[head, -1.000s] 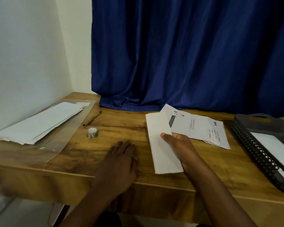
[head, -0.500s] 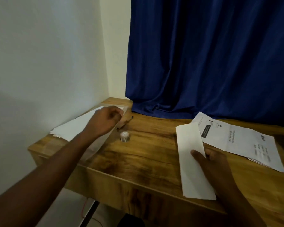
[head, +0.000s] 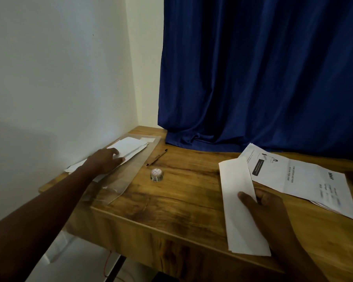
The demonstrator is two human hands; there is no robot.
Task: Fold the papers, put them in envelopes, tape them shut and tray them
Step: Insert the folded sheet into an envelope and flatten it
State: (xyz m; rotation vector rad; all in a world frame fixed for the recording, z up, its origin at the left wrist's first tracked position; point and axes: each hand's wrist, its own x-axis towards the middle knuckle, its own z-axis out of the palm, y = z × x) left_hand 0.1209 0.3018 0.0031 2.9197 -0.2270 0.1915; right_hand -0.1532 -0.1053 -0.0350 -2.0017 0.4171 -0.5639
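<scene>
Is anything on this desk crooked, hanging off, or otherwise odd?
Yes. The folded paper under the right hand sticks out past the table's front edge. The clear plastic sleeve under the envelopes looks crumpled at its near end. Nothing is spilled or torn.

Wooden table (head: 181, 202), dark blue curtain (head: 263, 74), pale corner walls (head: 59, 78), dim light

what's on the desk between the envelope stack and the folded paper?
In the head view, a small tape roll and a pen lie between the envelope stack and the folded paper; otherwise bare wood.
</scene>
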